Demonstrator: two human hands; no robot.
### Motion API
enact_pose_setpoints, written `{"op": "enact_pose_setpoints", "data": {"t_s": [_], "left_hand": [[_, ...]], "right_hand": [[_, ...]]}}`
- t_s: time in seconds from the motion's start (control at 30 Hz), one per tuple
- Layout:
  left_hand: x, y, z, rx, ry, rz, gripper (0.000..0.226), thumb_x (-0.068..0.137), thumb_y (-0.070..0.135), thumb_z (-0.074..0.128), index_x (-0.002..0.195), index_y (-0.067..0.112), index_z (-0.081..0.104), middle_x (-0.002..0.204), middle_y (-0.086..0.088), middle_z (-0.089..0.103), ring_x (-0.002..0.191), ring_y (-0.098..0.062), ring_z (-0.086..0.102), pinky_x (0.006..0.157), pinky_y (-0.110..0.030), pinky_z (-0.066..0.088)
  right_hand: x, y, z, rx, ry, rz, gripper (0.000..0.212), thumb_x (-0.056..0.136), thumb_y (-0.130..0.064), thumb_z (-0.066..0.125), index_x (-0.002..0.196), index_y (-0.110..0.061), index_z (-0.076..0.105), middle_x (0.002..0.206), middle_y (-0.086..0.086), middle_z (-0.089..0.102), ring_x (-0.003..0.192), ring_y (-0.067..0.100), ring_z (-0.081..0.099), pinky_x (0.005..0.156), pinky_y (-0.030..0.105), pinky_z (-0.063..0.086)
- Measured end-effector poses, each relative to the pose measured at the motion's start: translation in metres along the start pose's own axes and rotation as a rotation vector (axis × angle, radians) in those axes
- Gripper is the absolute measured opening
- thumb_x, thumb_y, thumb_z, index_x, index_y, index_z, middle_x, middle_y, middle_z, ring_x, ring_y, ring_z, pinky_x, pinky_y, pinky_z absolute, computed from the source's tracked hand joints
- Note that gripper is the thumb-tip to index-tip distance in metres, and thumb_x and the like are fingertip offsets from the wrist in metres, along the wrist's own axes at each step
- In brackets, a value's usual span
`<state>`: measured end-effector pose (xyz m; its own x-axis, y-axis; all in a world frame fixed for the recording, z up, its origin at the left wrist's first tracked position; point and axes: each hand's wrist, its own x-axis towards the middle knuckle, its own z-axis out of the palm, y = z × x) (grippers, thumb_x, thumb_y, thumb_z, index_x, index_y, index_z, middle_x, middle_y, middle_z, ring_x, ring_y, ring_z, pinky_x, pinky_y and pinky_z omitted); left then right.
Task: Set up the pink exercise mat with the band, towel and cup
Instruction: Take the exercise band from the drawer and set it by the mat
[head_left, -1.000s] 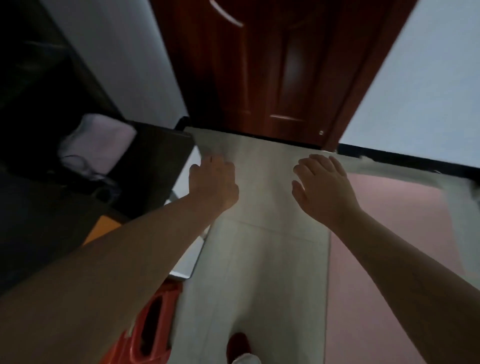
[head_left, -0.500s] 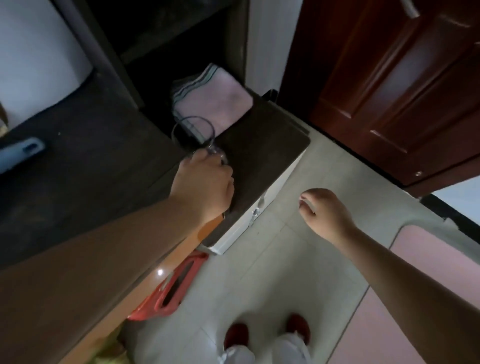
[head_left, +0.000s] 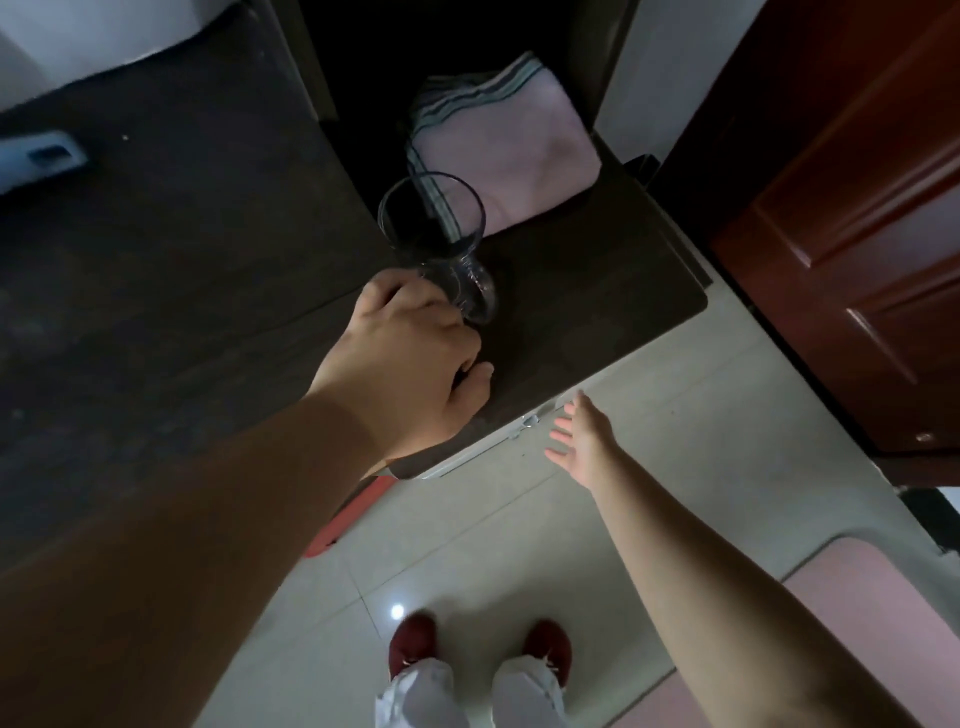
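A clear glass cup (head_left: 436, 234) stands on the dark desk top (head_left: 597, 296). My left hand (head_left: 410, 353) is wrapped around its lower part. Just behind the cup lies a folded pink towel (head_left: 509, 150) with grey stripes along one edge. My right hand (head_left: 582, 436) hangs over the floor beside the desk's front edge, fingers spread, holding nothing. The pink exercise mat (head_left: 852, 623) lies on the floor at the lower right. I see no band.
A dark red door (head_left: 857, 208) stands at the right. A pale blue object (head_left: 36, 156) lies on the desk at far left. A red stool (head_left: 353, 514) sits under the desk. My feet in red shoes (head_left: 415, 644) stand on pale tiles.
The view swung from the door and floor to the desk. My left hand reached the glass cup and closed on it. My right hand opened its fingers.
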<state>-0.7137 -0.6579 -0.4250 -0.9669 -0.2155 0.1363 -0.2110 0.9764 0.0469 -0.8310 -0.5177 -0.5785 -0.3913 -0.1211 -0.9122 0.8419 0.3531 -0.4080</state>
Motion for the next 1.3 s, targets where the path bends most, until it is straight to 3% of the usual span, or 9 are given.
{"op": "enact_pose_setpoints", "data": {"t_s": [0.2,0.3,0.47,0.57,0.67,0.9,1.03,1.17,1.3], "left_hand": [[0.000,-0.001,-0.002,-0.017,-0.068,-0.020,0.042,0.079,0.030,0.037,0.058,0.012,0.069,0.062,-0.002,0.068,0.078,-0.029,0.067,0.096,-0.036,0.025],[-0.001,0.000,-0.001,-0.018,-0.048,-0.014,0.041,0.080,0.027,0.036,0.060,0.012,0.069,0.063,-0.002,0.068,0.078,-0.029,0.066,0.096,-0.036,0.025],[-0.002,-0.001,0.001,0.001,0.009,0.005,0.040,0.079,0.025,0.036,0.058,0.011,0.067,0.061,-0.002,0.065,0.076,-0.029,0.065,0.095,-0.035,0.026],[-0.002,-0.002,0.004,0.036,0.044,0.037,0.039,0.079,0.024,0.037,0.059,0.011,0.067,0.063,-0.004,0.066,0.076,-0.031,0.065,0.093,-0.035,0.026],[-0.002,-0.005,0.008,0.048,0.070,0.039,0.040,0.082,0.023,0.034,0.062,0.010,0.067,0.066,-0.005,0.067,0.081,-0.028,0.060,0.093,-0.036,0.026],[-0.002,-0.007,0.014,0.060,0.131,0.036,0.040,0.081,0.024,0.034,0.062,0.011,0.067,0.066,-0.004,0.066,0.084,-0.020,0.046,0.094,-0.036,0.026],[-0.001,-0.005,0.012,0.038,0.137,0.043,0.040,0.080,0.024,0.035,0.061,0.010,0.067,0.063,-0.005,0.065,0.084,-0.018,0.041,0.093,-0.036,0.025],[-0.003,-0.003,0.008,0.065,0.111,0.055,0.040,0.080,0.024,0.036,0.060,0.009,0.066,0.061,-0.006,0.064,0.079,-0.030,0.062,0.092,-0.035,0.026],[-0.003,-0.001,0.008,0.104,0.098,0.034,0.041,0.081,0.023,0.037,0.062,0.006,0.069,0.064,-0.008,0.067,0.076,-0.033,0.066,0.090,-0.036,0.031]], "right_hand": [[0.012,-0.006,0.009,0.278,-0.042,0.073,0.048,0.100,-0.035,0.025,0.136,-0.007,0.038,0.140,0.021,0.042,0.131,0.030,0.041,0.111,0.043,0.031],[0.020,-0.005,0.008,0.397,-0.140,0.106,0.049,0.098,-0.039,0.025,0.112,-0.003,0.055,0.103,0.031,0.052,0.091,0.026,0.065,0.095,0.031,0.048],[0.028,-0.010,0.003,0.226,-0.052,0.147,0.044,0.098,-0.023,0.027,0.130,0.001,0.045,0.129,0.020,0.052,0.127,0.033,0.045,0.106,0.044,0.037],[0.027,-0.014,0.000,0.113,-0.031,0.152,0.039,0.097,-0.022,0.031,0.126,-0.004,0.048,0.133,0.017,0.049,0.098,0.027,0.053,0.092,0.038,0.042],[0.027,-0.010,-0.001,0.018,-0.024,0.115,0.037,0.096,-0.024,0.033,0.125,-0.007,0.049,0.133,0.015,0.050,0.070,0.018,0.041,0.093,0.036,0.040],[0.030,-0.006,-0.003,-0.060,0.036,0.070,0.039,0.098,-0.025,0.025,0.124,-0.006,0.047,0.098,0.011,0.046,0.062,0.015,0.033,0.106,0.039,0.032],[0.031,0.018,-0.017,0.059,0.126,0.119,0.034,0.098,-0.027,0.018,0.100,-0.010,0.047,0.075,0.007,0.045,0.059,0.018,0.034,0.100,0.039,0.036],[0.028,0.044,-0.051,0.061,0.175,0.180,0.043,0.101,-0.021,0.018,0.132,-0.002,0.040,0.121,0.022,0.055,0.106,0.033,0.055,0.106,0.046,0.036],[0.015,0.036,-0.076,-0.172,0.341,0.013,0.036,0.094,-0.003,0.033,0.128,0.006,0.044,0.110,0.022,0.058,0.083,0.032,0.056,0.097,0.044,0.042]]}}
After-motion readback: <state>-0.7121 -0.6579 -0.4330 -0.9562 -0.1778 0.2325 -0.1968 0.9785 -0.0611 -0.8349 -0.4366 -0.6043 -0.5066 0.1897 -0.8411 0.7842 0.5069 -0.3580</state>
